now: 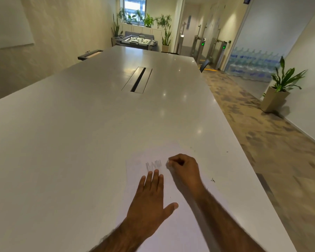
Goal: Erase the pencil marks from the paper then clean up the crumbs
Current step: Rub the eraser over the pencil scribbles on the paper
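Long white table (pixel 80 133) in office room; paper (pixel 180 230) laid near right edge, close to person. Left hand (pixel 149 202) pressed flat on paper, fingers straight, just below pencil marks (pixel 153 165). Right hand (pixel 185 170) curled, small white eraser (pixel 168 163) pinched at fingertips, just right of marks. Step judged: erasing, marks not yet removed. Next: eraser to be rubbed across marks, sheet held steady; crumbs swept afterwards.

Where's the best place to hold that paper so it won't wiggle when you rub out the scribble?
Press it just nearer than the pencil marks, from above with straight fingers, as the left hand does. The paper lies flat on the table, so a pinching grip would likely find no edge there, and this leaves the right hand with its eraser room.
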Demonstrator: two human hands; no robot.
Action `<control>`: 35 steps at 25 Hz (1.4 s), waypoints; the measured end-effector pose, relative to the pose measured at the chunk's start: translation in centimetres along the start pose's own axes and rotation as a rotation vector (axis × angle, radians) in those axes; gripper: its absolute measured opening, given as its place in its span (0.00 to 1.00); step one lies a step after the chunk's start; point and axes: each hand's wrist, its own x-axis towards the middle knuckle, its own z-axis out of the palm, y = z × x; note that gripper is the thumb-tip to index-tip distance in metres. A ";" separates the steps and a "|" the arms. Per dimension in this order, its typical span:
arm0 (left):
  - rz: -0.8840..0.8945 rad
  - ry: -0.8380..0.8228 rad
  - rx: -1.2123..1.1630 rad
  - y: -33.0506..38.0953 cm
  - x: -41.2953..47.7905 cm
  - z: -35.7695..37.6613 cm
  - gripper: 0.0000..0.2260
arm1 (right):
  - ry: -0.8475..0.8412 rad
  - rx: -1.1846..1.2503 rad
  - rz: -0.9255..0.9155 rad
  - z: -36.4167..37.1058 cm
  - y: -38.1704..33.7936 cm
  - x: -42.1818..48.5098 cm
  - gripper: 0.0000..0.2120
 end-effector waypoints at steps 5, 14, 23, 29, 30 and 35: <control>0.264 0.108 0.048 2.4 -2.3 2.2 0.21 | 0.066 0.209 0.069 -0.7 -0.1 -0.7 0.05; -0.027 0.084 -0.150 1.0 -3.9 2.1 0.24 | -0.155 -0.475 -0.212 -1.7 0.0 -3.5 0.04; -0.053 -0.056 -0.017 0.5 -3.7 -0.6 0.40 | -0.170 -0.829 -0.428 1.1 0.0 -1.4 0.07; -0.062 0.034 -0.103 0.5 -4.0 -0.9 0.30 | -0.265 -0.816 -0.389 0.1 -0.6 -3.6 0.08; -0.066 0.038 -0.115 0.5 -3.9 -1.0 0.30 | -0.283 -0.841 -0.384 0.0 -0.8 -4.2 0.08; -0.035 0.004 -0.082 0.4 -3.7 -0.3 0.29 | -0.145 -0.864 -0.332 1.4 -2.0 0.1 0.08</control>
